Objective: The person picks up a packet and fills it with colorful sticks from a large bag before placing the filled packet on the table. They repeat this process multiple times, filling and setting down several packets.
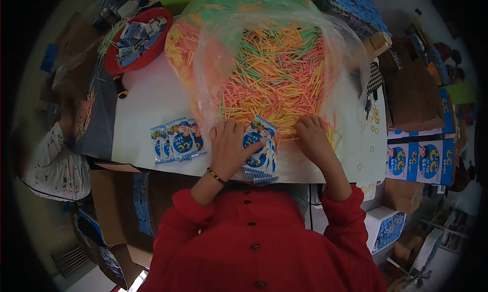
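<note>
Left hand [230, 145], half open, thumb on blue packets [261, 159] (near side of table [145, 106]). Right hand [312, 135] curled at coloured sticks [279, 76]; grip unclear

Single view, from person's head, facing forward and steeply down over table [147, 96]. Wide fisheye lens, black rounded corners, edges bent. Red shirt [229, 236] nearest, filling bottom middle. Left hand [229, 145] and right hand [311, 133] close, near centre. Cardboard boxes [112, 203] toward both sides, curving outward.
</note>
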### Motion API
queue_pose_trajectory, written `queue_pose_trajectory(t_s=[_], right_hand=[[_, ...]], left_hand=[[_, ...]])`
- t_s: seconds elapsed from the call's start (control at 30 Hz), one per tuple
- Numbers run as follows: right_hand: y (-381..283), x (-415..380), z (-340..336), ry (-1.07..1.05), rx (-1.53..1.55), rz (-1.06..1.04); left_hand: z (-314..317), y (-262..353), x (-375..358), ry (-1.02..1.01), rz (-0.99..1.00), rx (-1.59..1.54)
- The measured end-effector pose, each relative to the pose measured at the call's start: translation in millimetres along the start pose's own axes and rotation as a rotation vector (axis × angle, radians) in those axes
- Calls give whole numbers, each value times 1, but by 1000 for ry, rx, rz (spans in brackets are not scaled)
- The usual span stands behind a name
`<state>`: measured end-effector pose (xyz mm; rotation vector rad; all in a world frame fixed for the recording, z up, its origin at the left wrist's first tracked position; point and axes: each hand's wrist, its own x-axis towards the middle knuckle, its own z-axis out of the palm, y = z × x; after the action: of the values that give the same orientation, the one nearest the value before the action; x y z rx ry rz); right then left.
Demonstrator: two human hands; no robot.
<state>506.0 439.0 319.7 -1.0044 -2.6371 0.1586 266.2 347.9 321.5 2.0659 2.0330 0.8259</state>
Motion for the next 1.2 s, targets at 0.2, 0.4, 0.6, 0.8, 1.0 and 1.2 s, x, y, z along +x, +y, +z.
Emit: queue_pose_trajectory(t_s=[0.2,0.4,0.6,0.8,1.0,1.2], right_hand=[[-7,-17,12,239,1217,402],[-9,-21,50,243,999,388],[3,-12,36,689,1733,692],[-6,-4,12,636,2131,1008],[-51,9,-20,488,2053,399],[-85,34,-37,338,1600,138]], left_hand=[[25,-13,3,-22,-46,-219],[20,-15,2,118,80,-428],[4,3,6,-23,-515,-1679],[0,6,5,-292,-751,-2068],[6,2,-17,-280,-574,-1610],[4,3,-18,-201,-281,-1205]])
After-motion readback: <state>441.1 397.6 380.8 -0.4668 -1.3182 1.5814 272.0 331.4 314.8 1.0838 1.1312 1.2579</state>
